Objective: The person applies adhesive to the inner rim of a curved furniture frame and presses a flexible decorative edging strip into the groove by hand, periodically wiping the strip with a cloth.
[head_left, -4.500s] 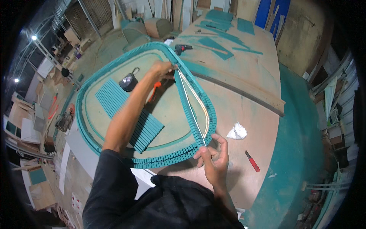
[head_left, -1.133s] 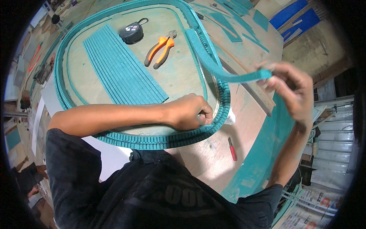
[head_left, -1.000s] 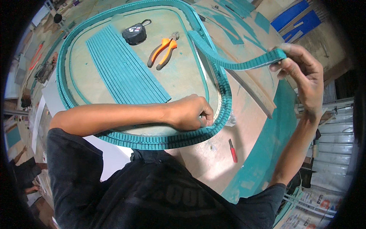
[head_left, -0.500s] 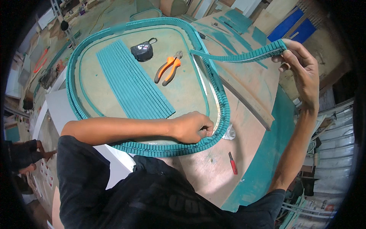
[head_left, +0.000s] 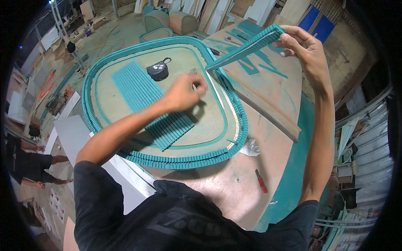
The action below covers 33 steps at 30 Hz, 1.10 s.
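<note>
My right hand is raised at the right, pinching the upper end of a teal slotted strip. The strip slopes down to the right side of a rounded teal frame, whose rim is lined with similar slotted pieces. Above the frame's middle, my left hand is curled and slightly blurred; a pale bit shows at its fingers, too small to name. Behind that hand only the grey jaws of the pliers show. A black tape measure and a grooved teal panel lie inside the frame.
A red-handled tool and crumpled clear plastic lie on the wooden table. A wooden bar runs along the right. Teal offcuts lie at the back. Another person stands at the far left.
My left hand has left the frame's lower right corner and moved up over the pliers. My right hand has shifted up and left, and the strip now slopes more steeply.
</note>
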Available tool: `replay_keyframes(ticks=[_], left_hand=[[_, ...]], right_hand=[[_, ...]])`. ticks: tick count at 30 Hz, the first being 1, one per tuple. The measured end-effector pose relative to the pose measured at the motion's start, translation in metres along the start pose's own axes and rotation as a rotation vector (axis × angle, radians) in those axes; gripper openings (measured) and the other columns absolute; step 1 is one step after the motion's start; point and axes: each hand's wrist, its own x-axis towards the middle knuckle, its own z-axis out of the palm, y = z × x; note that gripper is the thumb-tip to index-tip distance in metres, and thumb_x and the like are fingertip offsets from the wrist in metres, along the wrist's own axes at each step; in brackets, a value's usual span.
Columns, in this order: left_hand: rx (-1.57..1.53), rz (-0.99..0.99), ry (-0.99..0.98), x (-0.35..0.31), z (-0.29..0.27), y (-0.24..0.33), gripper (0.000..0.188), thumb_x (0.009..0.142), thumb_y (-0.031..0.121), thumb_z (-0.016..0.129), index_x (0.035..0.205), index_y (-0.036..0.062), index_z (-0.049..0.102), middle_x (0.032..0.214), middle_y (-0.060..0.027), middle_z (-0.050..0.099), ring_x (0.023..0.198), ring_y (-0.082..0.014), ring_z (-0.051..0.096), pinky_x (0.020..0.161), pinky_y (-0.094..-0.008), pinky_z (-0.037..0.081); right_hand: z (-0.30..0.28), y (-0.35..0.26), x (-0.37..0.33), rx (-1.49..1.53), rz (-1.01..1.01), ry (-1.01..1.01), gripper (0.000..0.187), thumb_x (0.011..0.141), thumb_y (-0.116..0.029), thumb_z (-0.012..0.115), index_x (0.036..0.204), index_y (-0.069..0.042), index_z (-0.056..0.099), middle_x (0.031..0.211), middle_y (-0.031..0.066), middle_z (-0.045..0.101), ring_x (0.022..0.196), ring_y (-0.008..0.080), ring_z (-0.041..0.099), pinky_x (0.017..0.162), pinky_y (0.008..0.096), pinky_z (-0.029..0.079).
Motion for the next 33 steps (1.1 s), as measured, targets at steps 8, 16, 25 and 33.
replay_keyframes(ticks=[8, 16, 25, 33], left_hand=[[-0.568, -0.518, 0.142, 0.059, -0.045, -0.052, 0.024, 0.101, 0.021, 0.059, 0.112, 0.0011, 0.066, 0.095, -0.0011, 0.062, 0.073, -0.0093, 0.051, 0.065, -0.0247, 0.042], [-0.603, -0.502, 0.066, 0.022, -0.073, -0.025, 0.031, 0.105, 0.034, 0.057, 0.104, 0.0039, 0.066, 0.086, 0.0011, 0.06, 0.07, -0.0071, 0.05, 0.06, -0.0244, 0.039], [-0.178, -0.675, -0.268, -0.034, -0.103, 0.001, 0.056, 0.104, 0.056, 0.051, 0.094, 0.0037, 0.069, 0.067, 0.0021, 0.058, 0.055, -0.0073, 0.05, 0.046, -0.0238, 0.033], [-0.597, -0.46, -0.331, -0.094, -0.101, -0.009, 0.007, 0.096, 0.014, 0.059, 0.093, 0.0078, 0.061, 0.082, -0.0004, 0.062, 0.069, -0.0117, 0.058, 0.061, -0.0271, 0.048]], right_hand=[[0.013, -0.016, 0.037, -0.206, -0.21, 0.067, 0.034, 0.103, -0.034, 0.067, 0.122, -0.007, 0.072, 0.103, 0.0082, 0.076, 0.097, 0.0169, 0.074, 0.084, 0.0271, 0.06], [0.041, -0.142, 0.049, -0.027, -0.169, 0.008, 0.019, 0.103, -0.011, 0.063, 0.113, 0.004, 0.071, 0.094, 0.0094, 0.073, 0.081, 0.0133, 0.072, 0.073, 0.0244, 0.06], [0.059, -0.185, 0.055, 0.023, -0.314, -0.269, 0.024, 0.104, -0.015, 0.065, 0.114, 0.005, 0.072, 0.089, 0.0077, 0.075, 0.077, 0.0091, 0.07, 0.073, 0.0211, 0.059], [0.101, -0.194, 0.066, -0.139, -0.589, -0.423, 0.027, 0.1, -0.018, 0.067, 0.119, -0.001, 0.072, 0.091, 0.0054, 0.073, 0.077, 0.0121, 0.069, 0.071, 0.0262, 0.056]])
